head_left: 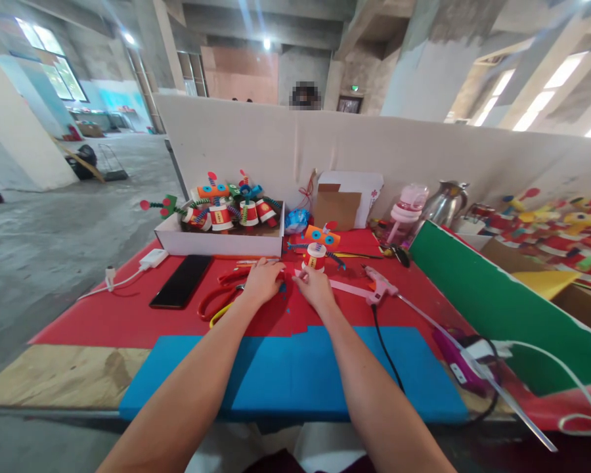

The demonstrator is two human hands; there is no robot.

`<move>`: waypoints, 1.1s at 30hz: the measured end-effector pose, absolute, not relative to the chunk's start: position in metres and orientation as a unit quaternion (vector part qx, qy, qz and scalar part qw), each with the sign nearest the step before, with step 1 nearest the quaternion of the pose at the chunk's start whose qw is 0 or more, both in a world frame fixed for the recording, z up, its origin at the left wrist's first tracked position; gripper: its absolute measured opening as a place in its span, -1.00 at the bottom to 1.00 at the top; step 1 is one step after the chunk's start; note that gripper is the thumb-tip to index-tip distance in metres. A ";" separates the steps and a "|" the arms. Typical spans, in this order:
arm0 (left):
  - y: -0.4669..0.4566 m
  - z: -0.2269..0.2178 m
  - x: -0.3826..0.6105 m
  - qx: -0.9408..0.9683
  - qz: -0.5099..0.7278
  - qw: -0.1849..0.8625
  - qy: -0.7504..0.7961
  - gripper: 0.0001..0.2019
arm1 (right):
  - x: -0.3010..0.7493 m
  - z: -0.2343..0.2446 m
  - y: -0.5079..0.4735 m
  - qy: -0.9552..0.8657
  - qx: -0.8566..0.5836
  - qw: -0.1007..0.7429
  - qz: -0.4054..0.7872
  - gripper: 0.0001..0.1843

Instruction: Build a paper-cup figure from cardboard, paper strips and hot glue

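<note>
The right hand is drawn narrow, its fingertips pinched on the end of a pink strip – the strip trails out past the wrist toward a pink glue gun – and a paper-cup doll stands upright just beyond it. The left hand lies close by with bent fingers, beside a red-handled tool on the red sheet; whether it holds anything, I cannot tell.

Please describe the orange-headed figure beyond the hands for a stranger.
On the red table covering, look beyond the right hand. There an orange-headed figure with a red-and-white body stands alone, unlike similar figures grouped in the white cardboard box.
</note>
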State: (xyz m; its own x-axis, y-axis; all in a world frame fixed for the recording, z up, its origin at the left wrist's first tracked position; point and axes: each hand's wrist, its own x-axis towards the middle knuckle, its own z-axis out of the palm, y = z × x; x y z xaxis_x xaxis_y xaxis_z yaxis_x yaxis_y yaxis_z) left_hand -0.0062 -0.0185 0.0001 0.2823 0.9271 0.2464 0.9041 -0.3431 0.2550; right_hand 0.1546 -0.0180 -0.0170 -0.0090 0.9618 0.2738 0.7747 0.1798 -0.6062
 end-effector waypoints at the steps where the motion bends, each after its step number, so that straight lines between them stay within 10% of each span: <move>1: -0.018 -0.001 -0.007 0.800 0.176 0.033 0.573 -0.67 | 0.154 -0.017 -0.018 -0.697 -0.618 0.334 0.145 -0.83; 23: -0.032 0.021 0.001 0.761 0.272 -0.031 0.588 -0.73 | 0.138 -0.008 -0.039 -0.714 -0.490 0.459 0.198 -0.65; 33: 0.056 0.123 0.009 0.845 0.270 -0.122 0.446 -0.73 | 0.130 -0.016 -0.053 -0.712 -0.483 0.467 0.204 -0.66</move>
State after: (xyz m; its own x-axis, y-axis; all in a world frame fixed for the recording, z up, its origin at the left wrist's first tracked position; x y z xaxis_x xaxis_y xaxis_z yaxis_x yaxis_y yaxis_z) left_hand 0.0088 0.0556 0.1230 0.4570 0.6877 0.5641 0.8189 -0.5729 0.0350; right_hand 0.1295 -0.0533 -0.0156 -0.0971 0.8778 0.4690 0.4972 0.4510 -0.7412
